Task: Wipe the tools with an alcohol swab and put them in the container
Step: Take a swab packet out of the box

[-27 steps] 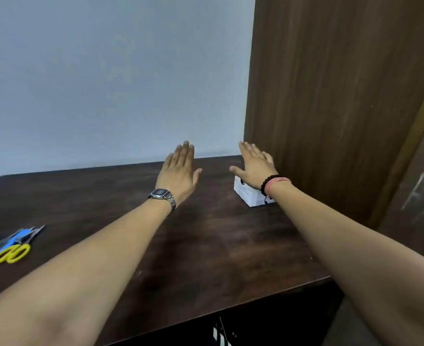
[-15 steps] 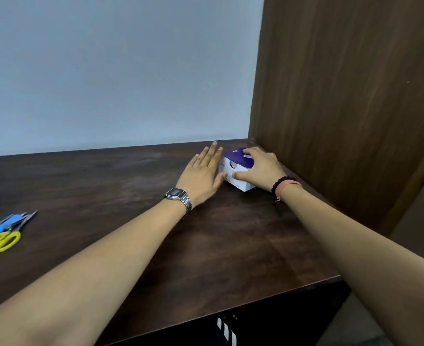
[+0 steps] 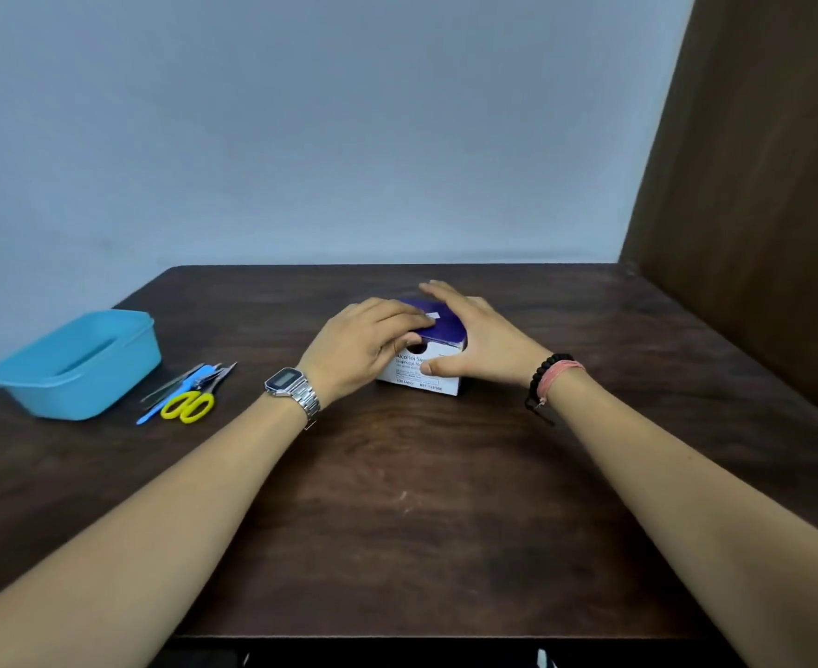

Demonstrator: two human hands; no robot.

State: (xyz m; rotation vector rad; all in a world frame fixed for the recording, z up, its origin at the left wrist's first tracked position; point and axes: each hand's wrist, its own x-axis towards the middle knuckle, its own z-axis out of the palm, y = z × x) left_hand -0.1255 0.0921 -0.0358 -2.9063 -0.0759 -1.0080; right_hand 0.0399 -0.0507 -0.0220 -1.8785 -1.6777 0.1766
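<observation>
Now drawn from the far corner to mid-counter point(image 3: 421, 499), swab box point(image 3: 438, 351) gripped by right hand point(image 3: 481, 342), left hand point(image 3: 363, 347) fingers curled at its opening; tools point(image 3: 190, 390) unwiped beside empty container point(image 3: 122, 364).

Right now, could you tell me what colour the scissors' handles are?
Yellow, on the scissors, in the head view.

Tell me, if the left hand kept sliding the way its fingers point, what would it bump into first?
Probably the right hand: the left hand points rightward across the swab box top toward it, though depth is unclear.
</observation>
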